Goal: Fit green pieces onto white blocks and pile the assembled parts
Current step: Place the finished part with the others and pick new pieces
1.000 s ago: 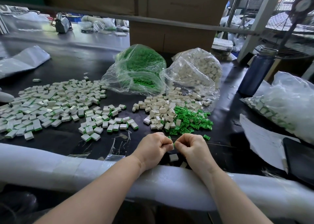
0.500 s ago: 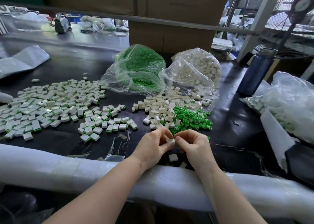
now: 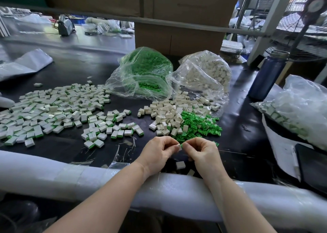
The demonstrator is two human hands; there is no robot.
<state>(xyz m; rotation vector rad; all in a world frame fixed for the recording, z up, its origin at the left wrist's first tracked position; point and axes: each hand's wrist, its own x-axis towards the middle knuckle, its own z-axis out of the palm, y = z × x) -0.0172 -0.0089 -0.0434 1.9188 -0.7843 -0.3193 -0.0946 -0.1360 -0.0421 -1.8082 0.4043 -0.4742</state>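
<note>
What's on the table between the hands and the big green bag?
In the head view, loose white blocks and green pieces lie between the hands and the green bag.

Ahead of you a large brown cardboard box (image 3: 178,18) stands at the back of the black desk (image 3: 74,70). To your right a dark blue metal bottle (image 3: 265,77) stands upright, with a dark-bladed standing fan (image 3: 311,11) behind it. A white foam-wrapped rail (image 3: 53,176) edges the desk nearest you.
</note>
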